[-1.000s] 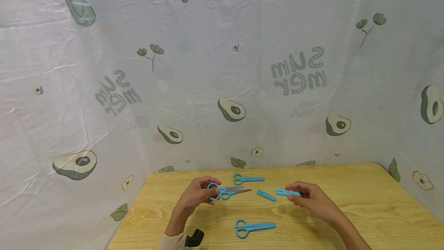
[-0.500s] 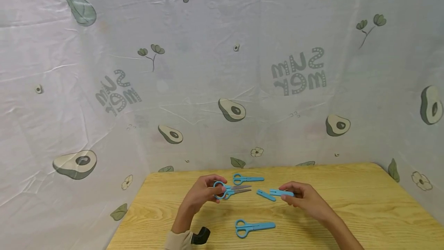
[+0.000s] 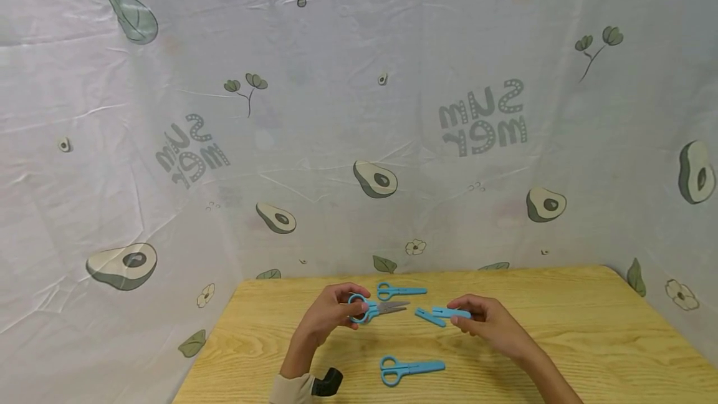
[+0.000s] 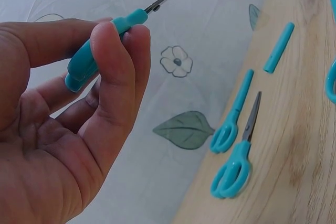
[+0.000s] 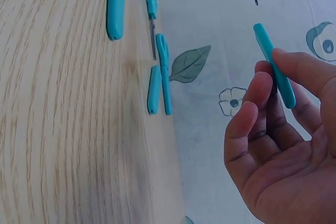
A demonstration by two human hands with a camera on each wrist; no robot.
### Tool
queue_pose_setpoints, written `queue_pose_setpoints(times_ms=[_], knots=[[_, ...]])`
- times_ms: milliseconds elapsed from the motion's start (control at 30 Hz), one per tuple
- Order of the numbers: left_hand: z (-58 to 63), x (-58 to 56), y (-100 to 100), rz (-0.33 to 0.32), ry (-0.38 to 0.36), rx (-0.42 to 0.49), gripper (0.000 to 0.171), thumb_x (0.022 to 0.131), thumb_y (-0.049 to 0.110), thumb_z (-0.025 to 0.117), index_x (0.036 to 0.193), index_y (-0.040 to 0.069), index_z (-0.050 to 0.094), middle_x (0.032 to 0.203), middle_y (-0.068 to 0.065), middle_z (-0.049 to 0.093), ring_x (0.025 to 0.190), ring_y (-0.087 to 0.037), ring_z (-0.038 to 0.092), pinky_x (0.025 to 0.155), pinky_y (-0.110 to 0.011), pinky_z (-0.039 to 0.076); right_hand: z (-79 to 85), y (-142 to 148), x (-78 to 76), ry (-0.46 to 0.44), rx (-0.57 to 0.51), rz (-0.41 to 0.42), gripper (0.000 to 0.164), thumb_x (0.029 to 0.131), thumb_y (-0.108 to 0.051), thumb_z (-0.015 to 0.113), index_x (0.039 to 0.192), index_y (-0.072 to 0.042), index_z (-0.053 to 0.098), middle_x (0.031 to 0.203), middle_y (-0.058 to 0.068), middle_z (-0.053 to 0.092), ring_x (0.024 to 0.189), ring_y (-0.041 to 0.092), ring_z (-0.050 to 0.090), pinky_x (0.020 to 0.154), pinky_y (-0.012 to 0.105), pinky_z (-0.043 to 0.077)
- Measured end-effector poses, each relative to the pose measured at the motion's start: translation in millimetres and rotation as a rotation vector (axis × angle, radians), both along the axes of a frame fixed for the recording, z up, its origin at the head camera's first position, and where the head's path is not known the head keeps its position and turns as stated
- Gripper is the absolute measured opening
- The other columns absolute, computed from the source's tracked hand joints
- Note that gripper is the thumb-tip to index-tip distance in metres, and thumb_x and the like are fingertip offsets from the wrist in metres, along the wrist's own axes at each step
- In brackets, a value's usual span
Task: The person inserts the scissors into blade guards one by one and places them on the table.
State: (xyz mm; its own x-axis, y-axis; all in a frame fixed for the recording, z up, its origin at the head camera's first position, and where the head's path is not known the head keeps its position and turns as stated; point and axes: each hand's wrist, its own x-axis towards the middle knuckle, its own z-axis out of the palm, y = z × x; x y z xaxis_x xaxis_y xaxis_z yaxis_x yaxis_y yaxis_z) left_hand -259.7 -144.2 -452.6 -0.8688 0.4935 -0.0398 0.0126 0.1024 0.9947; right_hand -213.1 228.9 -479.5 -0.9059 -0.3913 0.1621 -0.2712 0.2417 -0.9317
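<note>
My left hand (image 3: 330, 313) pinches a pair of light blue scissors (image 4: 82, 62) by the handles, with the bare metal blades pointing right. To the right, a slim blue blade cover (image 5: 263, 36) is held between the thumb and fingers of my right hand (image 3: 489, 323). A gap separates the blade tips from the cover. Under the held scissors, a second uncovered pair of scissors (image 4: 233, 171) lies on the table; the head view shows it overlapped by the held pair. A loose blade cover (image 3: 429, 317) rests on the table near my right hand.
Covered scissors (image 3: 412, 291) lie toward the back of the wooden table (image 3: 561, 329). Another covered pair of scissors (image 3: 421, 366) lies nearer the front. A patterned sheet (image 3: 314, 142) hangs behind the table.
My left hand has moved right with the scissors, and my right hand has moved left with the cover. The gap between them is smaller. The things on the table have stayed put.
</note>
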Motion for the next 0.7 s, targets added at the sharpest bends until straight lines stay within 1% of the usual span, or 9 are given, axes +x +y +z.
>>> queue_pose_setpoints(times_ms=[100,233,400,467,567,600,700], knots=[[-0.4,0.1,1,-0.004,-0.002,0.003,0.028,0.103,0.011,0.072,0.128,-0.002,0.069,0.092,-0.001,0.067,0.083,-0.016,0.070,0.070,-0.028,0.061,0.8,-2,-0.4,-0.004,0.007,-0.006,0.038,0.107,-0.018,0.067,0.134,0.008,0.064,0.101,0.007,0.067,0.078,0.021,0.063,0.069,0.032,0.057],[-0.5,0.5,2,-0.008,-0.006,0.004,0.027,0.103,0.011,0.073,0.127,-0.001,0.070,0.091,-0.001,0.069,0.084,-0.016,0.070,0.070,-0.029,0.061,2.7,-5,-1.3,-0.002,0.017,-0.012,0.038,0.107,-0.018,0.067,0.134,0.008,0.064,0.098,0.010,0.066,0.076,0.023,0.062,0.066,0.033,0.055],[-0.4,0.5,6,-0.010,-0.001,-0.001,0.032,0.103,0.011,0.073,0.130,-0.006,0.067,0.090,0.000,0.070,0.084,-0.016,0.071,0.070,-0.028,0.061,5.0,-8,-2.8,-0.007,0.018,-0.028,0.039,0.107,-0.019,0.068,0.134,0.009,0.064,0.097,0.015,0.066,0.075,0.018,0.060,0.064,0.033,0.052],[-0.5,0.2,8,-0.013,0.002,0.001,0.036,0.103,0.011,0.073,0.132,-0.009,0.064,0.090,0.000,0.070,0.084,-0.016,0.072,0.070,-0.028,0.061,5.6,-9,-3.3,-0.012,0.022,-0.035,0.039,0.107,-0.019,0.068,0.135,0.008,0.064,0.099,0.014,0.067,0.076,0.018,0.060,0.065,0.033,0.053],[-0.9,-0.2,10,-0.019,0.003,0.005,0.038,0.103,0.012,0.072,0.133,-0.010,0.063,0.090,0.001,0.071,0.083,-0.014,0.071,0.070,-0.028,0.061,6.4,-10,-3.7,-0.014,0.016,-0.035,0.040,0.107,-0.019,0.068,0.136,0.008,0.063,0.101,0.011,0.068,0.078,0.020,0.062,0.067,0.032,0.054],[-1.2,-0.4,10,-0.019,0.003,0.005,0.039,0.103,0.012,0.072,0.134,-0.010,0.063,0.090,0.001,0.071,0.083,-0.013,0.071,0.070,-0.028,0.061,6.9,-11,-3.6,-0.014,0.013,-0.033,0.040,0.107,-0.019,0.067,0.137,0.008,0.063,0.101,0.008,0.068,0.079,0.020,0.062,0.067,0.032,0.054],[-1.9,-1.3,12,-0.018,0.001,0.008,0.035,0.103,0.012,0.073,0.131,-0.007,0.066,0.090,0.000,0.071,0.082,-0.012,0.071,0.070,-0.028,0.061,7.4,-12,-2.9,-0.017,-0.004,-0.027,0.040,0.108,-0.018,0.067,0.138,0.008,0.062,0.100,0.005,0.068,0.079,0.018,0.062,0.068,0.031,0.055]])
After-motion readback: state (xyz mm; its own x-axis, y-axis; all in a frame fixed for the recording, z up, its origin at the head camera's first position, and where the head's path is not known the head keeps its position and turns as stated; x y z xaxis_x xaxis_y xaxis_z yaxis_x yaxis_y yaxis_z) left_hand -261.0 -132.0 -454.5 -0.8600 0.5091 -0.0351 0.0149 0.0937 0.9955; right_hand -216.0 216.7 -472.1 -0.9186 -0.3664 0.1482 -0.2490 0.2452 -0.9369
